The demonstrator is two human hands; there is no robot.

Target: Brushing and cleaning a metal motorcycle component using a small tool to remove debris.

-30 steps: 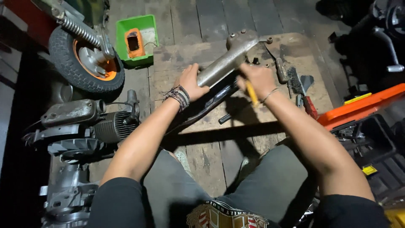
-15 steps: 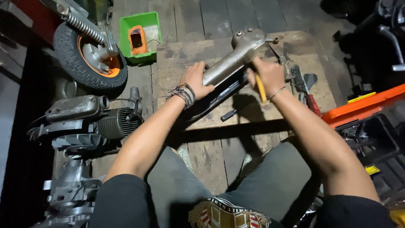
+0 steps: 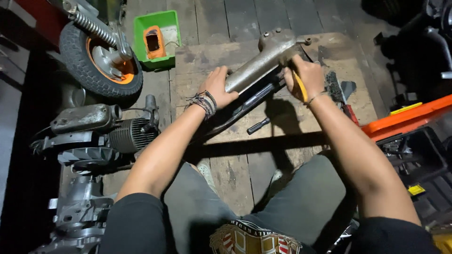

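Observation:
A long grey metal part [image 3: 263,61] with a bulky head lies slanted over a wooden board [image 3: 202,59] on the plank floor. My left hand [image 3: 217,88] grips its lower end, a braided band on that wrist. My right hand [image 3: 308,75] is closed around a yellow-handled tool [image 3: 298,87] held against the part's upper end, just under the head. A dark flat bar [image 3: 245,104] runs beneath the part. A short black socket-like piece [image 3: 258,126] lies loose on the board below my hands.
A small wheel with an orange rim [image 3: 101,61] and a spring strut stands at upper left, next to a green tray [image 3: 157,33] holding an orange item. An engine block [image 3: 94,136] lies at left. An orange bar [image 3: 405,120] and wire brush [image 3: 335,84] sit at right.
My view has shifted slightly. My right hand with the yellow-handled tool has moved up along the metal part toward its head. My left hand keeps its grip on the lower end.

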